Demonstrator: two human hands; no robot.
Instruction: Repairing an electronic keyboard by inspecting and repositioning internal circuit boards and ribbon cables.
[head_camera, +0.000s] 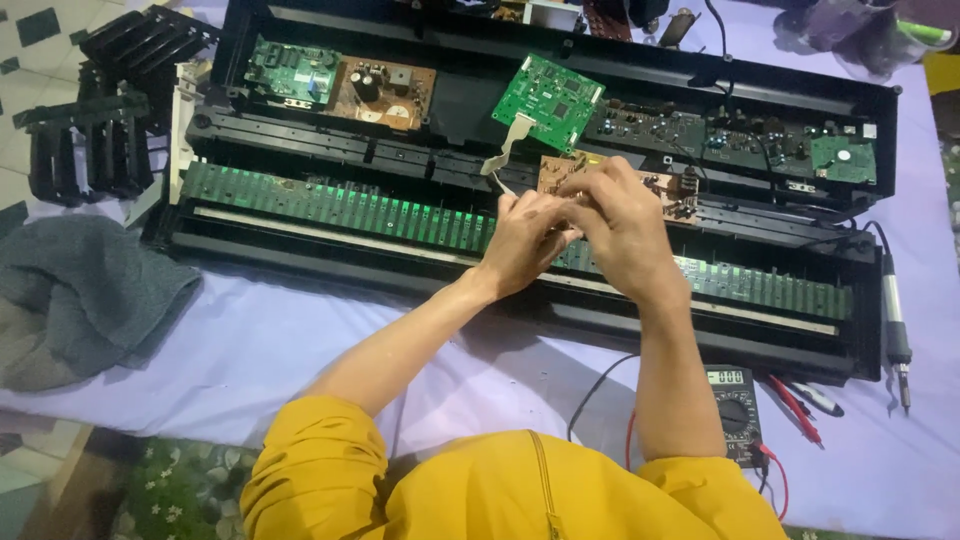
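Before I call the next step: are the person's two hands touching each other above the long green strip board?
Touching. The head view shows the left hand pressed against the right hand, fingers overlapping with no gap, above the long green strip board.

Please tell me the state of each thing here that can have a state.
Long black keyboard casing: opened, boards exposed.
Green square circuit board: tilted, lifted off the casing.
White flat ribbon cable: hanging from that board.
Small brown circuit board: under both hands.
Left hand: fingers pinched together.
Right hand: fingers curled.
Grey cloth: crumpled.
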